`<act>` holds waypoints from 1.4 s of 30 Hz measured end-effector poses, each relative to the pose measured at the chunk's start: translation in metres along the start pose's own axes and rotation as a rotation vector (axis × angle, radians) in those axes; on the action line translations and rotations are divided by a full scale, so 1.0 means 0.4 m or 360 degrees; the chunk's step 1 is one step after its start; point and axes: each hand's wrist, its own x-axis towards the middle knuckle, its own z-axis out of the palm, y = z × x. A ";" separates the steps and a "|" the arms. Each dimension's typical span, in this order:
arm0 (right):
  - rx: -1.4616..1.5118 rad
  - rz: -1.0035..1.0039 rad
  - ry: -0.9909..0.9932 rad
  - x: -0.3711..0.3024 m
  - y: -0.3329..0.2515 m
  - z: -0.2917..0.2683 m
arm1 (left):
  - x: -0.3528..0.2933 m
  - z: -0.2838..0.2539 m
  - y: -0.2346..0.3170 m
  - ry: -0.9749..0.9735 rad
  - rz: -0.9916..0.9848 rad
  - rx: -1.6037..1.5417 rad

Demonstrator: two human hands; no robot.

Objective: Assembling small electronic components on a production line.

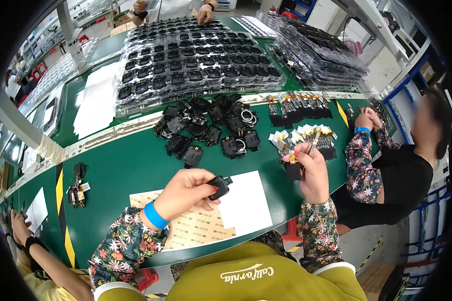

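Green table (pixel 116 173), with a white sheet (pixel 251 200) at five o'clock. The left hand (pixel 183 193) pinches a black housing (pixel 219 188) at six o'clock; the right hand (pixel 314 173), a dark strip (pixel 293 172) at four. I judge the housing best steadied by its rim, the strip by its edges, unbent.

Green tabletop (pixel 110 185) lies free left of the brown sheet (pixel 203 228); black parts (pixel 198 131) block ahead.

This is an assembly workshop, with co-workers (pixel 402 188) around a green workbench (pixel 113 160) bearing stacked clear trays (pixel 324 65).
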 end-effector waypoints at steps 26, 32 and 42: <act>-0.2120 -0.1456 -0.1058 -0.149 -0.030 0.160 | 0.010 -0.006 -0.037 -0.0283 -0.0105 -0.0099; -0.2151 -0.1351 -0.1192 -0.146 -0.039 0.159 | 0.011 -0.001 -0.030 -0.0291 -0.0098 0.0009; -0.2203 -0.1341 -0.1252 -0.140 -0.042 0.161 | 0.011 0.001 -0.034 -0.0279 -0.0040 0.0044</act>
